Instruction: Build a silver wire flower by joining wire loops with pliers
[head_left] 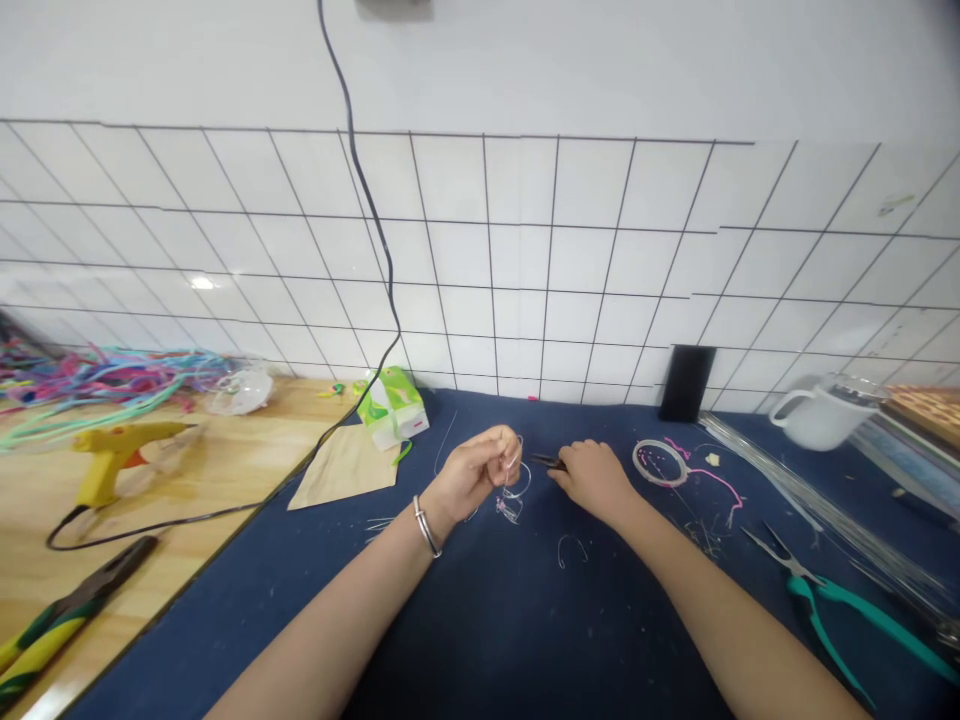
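Observation:
In the middle of the head view, my left hand (480, 470) is closed in a pinch on a thin silver wire (517, 482). The wire curls into loops below the fingers, with a small cluster of pinkish beads (508, 509) on it. My right hand (598, 482), to the right, is wrapped round a small dark-jawed tool (547, 461), pliers or snips; its handles are hidden in the palm. The jaws point left toward the wire, a short gap away. A loose bent wire (572, 552) lies on the blue mat (480, 620) below the right hand.
To the right are a round bead dish (660, 463), teal-handled pliers (806, 580), a bundle of wires (810, 490), a white mug (817, 415) and a black block (687, 382). Leftward are a tissue pack (394, 405), a yellow glue gun (112, 455), its black cord (217, 515) and yellow-green pliers (75, 610).

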